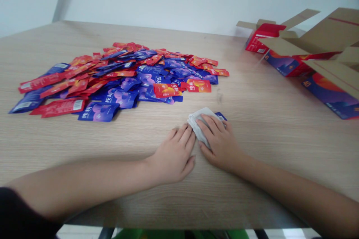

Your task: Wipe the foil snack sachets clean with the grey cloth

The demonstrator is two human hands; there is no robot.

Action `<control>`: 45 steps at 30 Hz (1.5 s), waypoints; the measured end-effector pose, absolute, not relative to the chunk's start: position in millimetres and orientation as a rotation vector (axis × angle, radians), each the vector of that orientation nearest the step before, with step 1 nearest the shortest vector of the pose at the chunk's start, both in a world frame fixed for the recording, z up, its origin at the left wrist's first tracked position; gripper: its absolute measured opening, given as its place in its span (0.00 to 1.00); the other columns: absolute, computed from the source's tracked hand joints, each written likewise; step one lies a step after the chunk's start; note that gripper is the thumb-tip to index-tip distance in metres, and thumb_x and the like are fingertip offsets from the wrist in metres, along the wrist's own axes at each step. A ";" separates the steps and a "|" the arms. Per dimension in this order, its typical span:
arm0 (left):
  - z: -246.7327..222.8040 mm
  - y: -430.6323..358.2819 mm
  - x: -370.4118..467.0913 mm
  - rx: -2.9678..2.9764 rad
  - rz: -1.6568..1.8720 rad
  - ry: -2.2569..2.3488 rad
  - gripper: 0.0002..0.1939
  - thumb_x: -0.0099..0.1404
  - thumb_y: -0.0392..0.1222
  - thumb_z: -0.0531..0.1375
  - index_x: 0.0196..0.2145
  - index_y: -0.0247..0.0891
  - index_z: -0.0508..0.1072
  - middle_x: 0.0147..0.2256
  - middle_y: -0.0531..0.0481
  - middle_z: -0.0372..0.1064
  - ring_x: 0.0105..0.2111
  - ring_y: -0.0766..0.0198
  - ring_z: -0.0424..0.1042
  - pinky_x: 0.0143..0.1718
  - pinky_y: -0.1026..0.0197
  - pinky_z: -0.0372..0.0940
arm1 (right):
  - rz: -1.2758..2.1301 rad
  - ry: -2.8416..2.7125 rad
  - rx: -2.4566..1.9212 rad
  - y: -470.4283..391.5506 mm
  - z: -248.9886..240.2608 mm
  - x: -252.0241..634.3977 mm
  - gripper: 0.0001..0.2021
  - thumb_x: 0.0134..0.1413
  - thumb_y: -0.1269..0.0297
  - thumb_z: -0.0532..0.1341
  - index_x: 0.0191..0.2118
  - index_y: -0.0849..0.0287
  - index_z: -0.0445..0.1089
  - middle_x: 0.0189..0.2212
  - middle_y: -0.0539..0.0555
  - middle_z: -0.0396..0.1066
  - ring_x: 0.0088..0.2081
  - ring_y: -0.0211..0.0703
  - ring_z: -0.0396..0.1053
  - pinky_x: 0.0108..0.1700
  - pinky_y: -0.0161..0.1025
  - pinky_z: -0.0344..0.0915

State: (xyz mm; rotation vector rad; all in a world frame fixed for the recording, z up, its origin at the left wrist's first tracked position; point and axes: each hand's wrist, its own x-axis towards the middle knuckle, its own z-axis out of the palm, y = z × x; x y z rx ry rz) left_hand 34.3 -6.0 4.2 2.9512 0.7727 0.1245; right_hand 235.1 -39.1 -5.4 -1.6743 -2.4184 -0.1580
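One folded pale cloth (198, 117) lies beneath my right hand (221, 141), apparently for pressing; whether those fingers clench it, I cannot tell. My left hand (174, 152), flat and gripping nothing, seemingly steadies the cloth's left edge. One blue sachet (221, 114) shows beyond my right fingers.

Beyond and left of the left fingers (183, 134), white characters 纯粉 stand on a purple sachet (103, 112). Ahead of the right fingers (211, 125), an orange-red sachet (200, 86) carries the same 纯粉. Well to their right, the nearest box (331, 97) is marked 40; the middle box (283, 62) behind it bears what looks like 40. Barcodes show on a red sachet (63, 108), left of the left fingers, and on the farthest box (259, 41). Finer print is too small to read.
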 end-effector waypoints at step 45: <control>6.5 -8.2 34.8 2.976 0.093 0.803 0.32 0.68 0.47 0.50 0.62 0.19 0.58 0.62 0.25 0.53 0.63 0.37 0.52 0.59 0.42 0.51 | -0.171 -2.398 -1.713 -41.5 -2.7 233.1 0.29 0.60 0.57 0.52 0.65 0.61 0.57 0.64 0.64 0.56 0.62 0.58 0.54 0.57 0.55 0.50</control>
